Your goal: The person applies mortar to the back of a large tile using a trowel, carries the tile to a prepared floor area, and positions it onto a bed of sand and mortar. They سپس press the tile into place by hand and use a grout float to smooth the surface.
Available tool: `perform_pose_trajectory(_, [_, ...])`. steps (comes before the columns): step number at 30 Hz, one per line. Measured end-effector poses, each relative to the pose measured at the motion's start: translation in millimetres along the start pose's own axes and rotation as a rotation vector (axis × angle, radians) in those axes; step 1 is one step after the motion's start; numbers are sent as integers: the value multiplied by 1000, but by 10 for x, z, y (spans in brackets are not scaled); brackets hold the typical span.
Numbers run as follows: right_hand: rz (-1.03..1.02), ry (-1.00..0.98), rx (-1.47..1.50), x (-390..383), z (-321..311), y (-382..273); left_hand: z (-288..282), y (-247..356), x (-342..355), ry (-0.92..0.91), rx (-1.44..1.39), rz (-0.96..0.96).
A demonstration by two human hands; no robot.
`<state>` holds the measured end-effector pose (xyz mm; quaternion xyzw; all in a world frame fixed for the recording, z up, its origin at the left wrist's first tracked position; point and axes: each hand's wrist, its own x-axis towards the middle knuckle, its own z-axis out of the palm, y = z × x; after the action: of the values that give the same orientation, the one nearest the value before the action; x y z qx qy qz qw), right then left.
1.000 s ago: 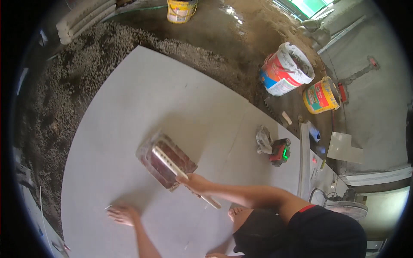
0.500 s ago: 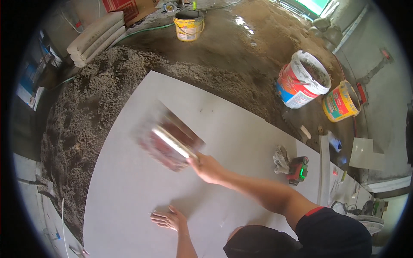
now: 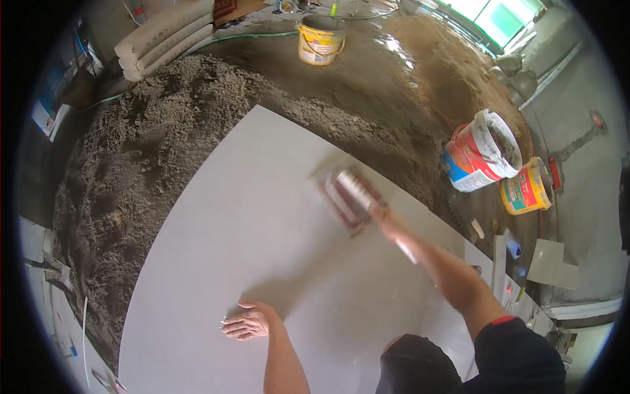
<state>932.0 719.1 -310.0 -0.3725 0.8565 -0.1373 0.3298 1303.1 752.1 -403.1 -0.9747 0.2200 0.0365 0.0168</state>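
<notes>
My right hand [image 3: 387, 223] grips the long pale handle of a flat rectangular reddish-brown float-like tool [image 3: 344, 200], blurred, over the upper right part of a large light grey slab [image 3: 197, 262]. My left hand [image 3: 248, 320] lies on the slab lower down, fingers spread; small white bits show at its fingertips, too small to name.
Rough damp mortar [image 3: 111, 197] borders the slab. A white bucket [image 3: 479, 157] and yellow bucket [image 3: 522, 190] stand at the right, another yellow bucket [image 3: 318, 43] at the back. Stacked sacks [image 3: 157, 46] lie back left. Offcuts [image 3: 548, 262] rest by the right wall [image 3: 577, 92].
My right hand and the tool have moved right, toward the slab's upper right edge. The view has shifted. My left hand remains on the slab.
</notes>
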Motion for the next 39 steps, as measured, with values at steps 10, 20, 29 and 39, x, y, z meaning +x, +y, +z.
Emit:
perform_pose_trajectory(10, [-436,438,115,260,-1809,-2139,-167,127,-22,-6,29,6])
perform_pose_trajectory(20, [-49,-346,-75,21,413,-2283,4,75,71,88,33,41])
perform_pose_trajectory(29, [-651,-30,300,-255,-56,-2363,-63,60,-9,110,25,107])
perform_pose_trajectory(39, [-87,-474,251,-322,-190,-1647,224,12,48,110,120,153])
